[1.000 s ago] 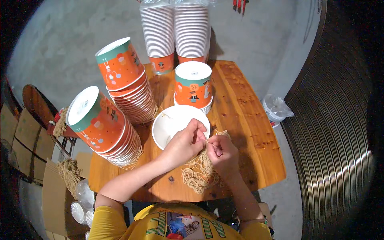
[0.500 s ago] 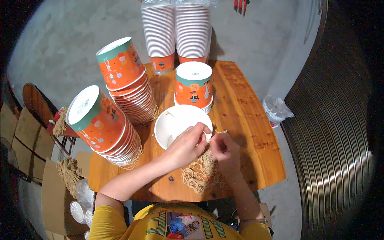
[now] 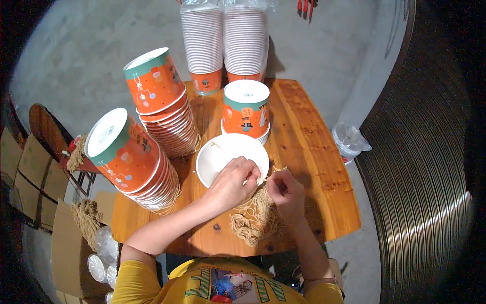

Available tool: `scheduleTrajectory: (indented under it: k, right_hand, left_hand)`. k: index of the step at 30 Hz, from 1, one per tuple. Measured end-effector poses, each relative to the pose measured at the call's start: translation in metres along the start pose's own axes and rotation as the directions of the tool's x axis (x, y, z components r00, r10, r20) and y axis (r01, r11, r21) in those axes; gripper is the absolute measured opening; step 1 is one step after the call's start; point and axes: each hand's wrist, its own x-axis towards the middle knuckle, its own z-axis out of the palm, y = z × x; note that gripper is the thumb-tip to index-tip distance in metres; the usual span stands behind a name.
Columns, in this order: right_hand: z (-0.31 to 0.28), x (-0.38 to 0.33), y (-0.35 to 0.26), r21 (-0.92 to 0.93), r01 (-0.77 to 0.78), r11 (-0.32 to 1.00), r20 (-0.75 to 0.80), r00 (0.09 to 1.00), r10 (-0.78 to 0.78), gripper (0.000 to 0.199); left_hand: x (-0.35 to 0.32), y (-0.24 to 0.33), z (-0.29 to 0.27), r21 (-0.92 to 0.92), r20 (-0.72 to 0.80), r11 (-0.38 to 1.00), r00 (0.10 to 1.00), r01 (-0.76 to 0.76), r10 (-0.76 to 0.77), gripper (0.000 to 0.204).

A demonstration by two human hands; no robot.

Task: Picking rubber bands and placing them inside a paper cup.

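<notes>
A white-lined paper bucket [image 3: 216, 158] stands with its mouth toward me in the middle of the wooden table. My left hand [image 3: 234, 181] lies over its near right rim, fingers closed in a pinch on a strand of tan string. Just right of it, my right hand [image 3: 286, 191] is also closed, thumb and forefinger pinching the string a short gap away. Below the hands, a loose tangled heap of tan string [image 3: 251, 225] rests on the table, partly covered by my right hand. The exact spot where the fingertips grip is small and partly hidden.
Orange upside-down bucket stacks stand at the left [image 3: 132, 152] and behind it [image 3: 157, 83], with a shorter stack [image 3: 246, 114] beyond the bucket. Two tall wrapped stacks [image 3: 202, 43] are at the back. String bundles [image 3: 87, 218] hang over a cardboard box [image 3: 68, 253] at the left.
My fingertips have drawn slightly apart; the left hand has shifted a little left and down, its fingers curling more. The bucket and the string heap stay in place.
</notes>
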Motion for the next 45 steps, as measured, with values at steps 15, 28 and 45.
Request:
scheduleTrajectory:
  k: [15,28,45]
  right_hand:
    - [0.004,0.004,-0.016,-0.251,0.230,0.940,-0.002,0.971,-0.238,0.010]
    - [-0.021,0.019,-0.020,-0.329,0.507,0.797,0.235,0.861,-0.451,0.015]
    - [0.038,0.035,-0.028,0.004,0.377,0.926,0.272,0.891,-0.364,0.008]
  left_hand:
    - [-0.003,0.002,0.002,0.027,-0.053,0.996,0.995,-0.084,0.085,0.008]
    - [-0.028,-0.004,-0.028,0.175,0.090,0.979,0.992,-0.105,0.090,0.020]
    - [-0.033,-0.010,-0.018,-0.019,-0.261,0.992,0.957,0.124,-0.125,0.017]
